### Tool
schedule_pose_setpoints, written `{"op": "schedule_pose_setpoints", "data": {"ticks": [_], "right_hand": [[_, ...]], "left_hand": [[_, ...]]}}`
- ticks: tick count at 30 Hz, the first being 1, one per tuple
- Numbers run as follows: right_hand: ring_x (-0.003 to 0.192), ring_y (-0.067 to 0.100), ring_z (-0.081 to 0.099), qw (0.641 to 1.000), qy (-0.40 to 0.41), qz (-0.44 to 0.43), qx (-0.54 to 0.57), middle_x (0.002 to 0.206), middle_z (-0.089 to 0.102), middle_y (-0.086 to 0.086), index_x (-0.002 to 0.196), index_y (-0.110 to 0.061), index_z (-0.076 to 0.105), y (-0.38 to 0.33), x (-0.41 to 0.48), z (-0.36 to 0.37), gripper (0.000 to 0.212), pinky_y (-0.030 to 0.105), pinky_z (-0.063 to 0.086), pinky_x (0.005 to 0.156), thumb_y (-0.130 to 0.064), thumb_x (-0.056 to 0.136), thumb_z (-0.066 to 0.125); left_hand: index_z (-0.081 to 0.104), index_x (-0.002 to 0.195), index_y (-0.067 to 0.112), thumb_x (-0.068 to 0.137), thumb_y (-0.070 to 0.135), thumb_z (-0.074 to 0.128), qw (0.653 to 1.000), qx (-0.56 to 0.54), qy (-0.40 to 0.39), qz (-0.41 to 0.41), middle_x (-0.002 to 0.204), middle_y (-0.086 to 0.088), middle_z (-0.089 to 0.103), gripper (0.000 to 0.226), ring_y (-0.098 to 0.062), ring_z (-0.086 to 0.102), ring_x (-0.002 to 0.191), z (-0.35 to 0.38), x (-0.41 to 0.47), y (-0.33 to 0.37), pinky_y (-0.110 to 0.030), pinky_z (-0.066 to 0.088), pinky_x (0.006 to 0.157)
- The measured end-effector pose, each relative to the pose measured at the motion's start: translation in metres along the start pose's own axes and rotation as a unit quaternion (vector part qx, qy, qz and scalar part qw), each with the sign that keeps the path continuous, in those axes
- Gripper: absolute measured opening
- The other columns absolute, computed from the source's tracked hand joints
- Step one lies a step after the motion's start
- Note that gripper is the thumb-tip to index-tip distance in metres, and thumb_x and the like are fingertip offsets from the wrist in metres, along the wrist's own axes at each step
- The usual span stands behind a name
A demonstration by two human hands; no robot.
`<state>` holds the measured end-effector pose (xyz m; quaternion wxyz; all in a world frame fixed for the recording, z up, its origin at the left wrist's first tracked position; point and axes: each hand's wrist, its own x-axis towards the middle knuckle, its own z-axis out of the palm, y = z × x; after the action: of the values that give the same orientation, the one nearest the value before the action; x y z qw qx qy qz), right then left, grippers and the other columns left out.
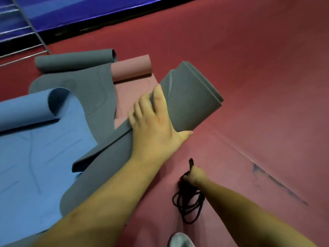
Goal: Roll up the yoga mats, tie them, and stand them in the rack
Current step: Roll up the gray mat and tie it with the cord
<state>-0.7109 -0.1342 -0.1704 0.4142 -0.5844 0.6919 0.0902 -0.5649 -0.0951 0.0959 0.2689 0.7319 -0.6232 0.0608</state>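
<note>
Head view: left grip [154, 120] holds the part-rolled grey foam yoga mat [192, 98]; right grip [195, 175] pinches a tangled black cord [188, 205].

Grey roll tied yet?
No, the black cord is bunched in the right hand, apart from the grey roll that the left hand grips.
</note>
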Motion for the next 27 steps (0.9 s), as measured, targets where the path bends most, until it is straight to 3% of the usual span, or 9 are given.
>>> {"op": "schedule_pose_setpoints", "data": {"ticks": [1,5,9,14,17,20,21,23,27], "right_hand": [[0.096,0.031,0.058,1.0,0.009,0.0,-0.024,0.125,0.054,0.015,0.158,-0.021,0.002,0.005,0.004,0.007,0.091,0.034,0.046,0.077,-0.035,0.09,0.061],[0.12,0.034,0.049,0.982,0.052,-0.02,-0.181,0.129,0.048,0.013,0.137,-0.009,0.051,0.019,0.009,0.02,0.042,0.042,0.044,0.099,-0.018,0.096,0.049],[0.119,0.034,0.05,0.984,0.064,-0.031,-0.165,0.127,0.051,0.013,0.128,-0.007,0.057,0.019,0.006,0.014,0.038,0.041,0.042,0.099,-0.022,0.094,0.051],[0.097,0.036,0.061,0.992,0.093,-0.082,-0.006,0.1,0.065,0.012,0.089,-0.013,0.053,-0.008,-0.018,-0.031,0.016,0.038,0.048,0.079,-0.029,0.088,0.056],[0.08,0.032,0.053,0.986,0.105,-0.124,0.047,0.081,0.054,0.008,0.08,-0.012,0.045,-0.024,-0.04,-0.064,0.02,0.035,0.035,0.059,-0.024,0.087,0.06],[0.086,0.029,0.052,0.979,0.123,-0.161,0.038,0.089,0.055,0.011,0.079,-0.014,0.046,-0.041,-0.065,-0.092,0.017,0.035,0.038,0.068,-0.012,0.09,0.059],[0.095,0.031,0.056,0.977,0.125,-0.171,0.033,0.097,0.059,0.014,0.09,-0.011,0.054,-0.045,-0.072,-0.098,0.004,0.036,0.042,0.075,-0.009,0.091,0.058],[0.11,0.036,0.058,0.977,0.123,-0.173,0.03,0.113,0.062,0.02,0.113,0.001,0.06,-0.052,-0.082,-0.106,0.023,0.037,0.045,0.086,-0.006,0.092,0.055],[0.072,0.029,0.053,0.975,0.119,-0.185,0.028,0.076,0.058,0.019,0.075,0.001,0.06,-0.069,-0.11,-0.113,0.014,0.037,0.04,0.062,0.0,0.085,0.05]], "left_hand": [[0.019,0.148,0.012,0.05,0.07,0.08,1.0,0.002,0.0,-0.001,0.134,-0.014,0.042,0.129,-0.033,0.042,0.123,0.002,0.001,0.001,-0.053,0.036,0.106],[0.018,0.148,0.012,0.051,0.071,0.079,1.0,0.009,-0.004,0.005,0.134,-0.014,0.041,0.129,-0.032,0.041,0.124,0.009,0.005,0.004,-0.051,0.034,0.105],[0.017,0.148,0.012,0.051,0.071,0.079,1.0,0.004,-0.016,0.009,0.133,-0.013,0.041,0.13,-0.032,0.04,0.123,0.009,0.005,0.006,-0.05,0.035,0.104],[0.02,0.148,0.012,0.049,0.068,0.08,1.0,-0.008,-0.009,-0.011,0.133,-0.012,0.04,0.128,-0.031,0.039,0.124,-0.012,0.001,0.0,-0.049,0.035,0.104],[0.02,0.149,0.011,0.05,0.067,0.081,0.999,-0.024,-0.005,-0.026,0.134,-0.012,0.039,0.13,-0.031,0.037,0.126,-0.037,-0.003,-0.009,-0.048,0.035,0.105],[0.018,0.149,0.012,0.05,0.066,0.082,0.997,-0.038,0.007,-0.059,0.14,-0.014,0.036,0.13,-0.032,0.035,0.131,-0.065,-0.005,-0.022,-0.048,0.034,0.107],[0.016,0.15,0.013,0.051,0.064,0.084,0.997,-0.043,0.013,-0.07,0.141,-0.014,0.035,0.131,-0.032,0.034,0.132,-0.073,-0.006,-0.027,-0.049,0.034,0.108],[0.014,0.15,0.012,0.052,0.061,0.086,0.994,-0.051,0.025,-0.089,0.143,-0.016,0.034,0.132,-0.034,0.033,0.134,-0.09,-0.009,-0.037,-0.049,0.032,0.11],[0.012,0.151,0.013,0.052,0.059,0.087,0.99,-0.075,0.036,-0.116,0.146,-0.017,0.031,0.132,-0.035,0.03,0.137,-0.116,-0.02,-0.06,-0.05,0.031,0.111]]}}
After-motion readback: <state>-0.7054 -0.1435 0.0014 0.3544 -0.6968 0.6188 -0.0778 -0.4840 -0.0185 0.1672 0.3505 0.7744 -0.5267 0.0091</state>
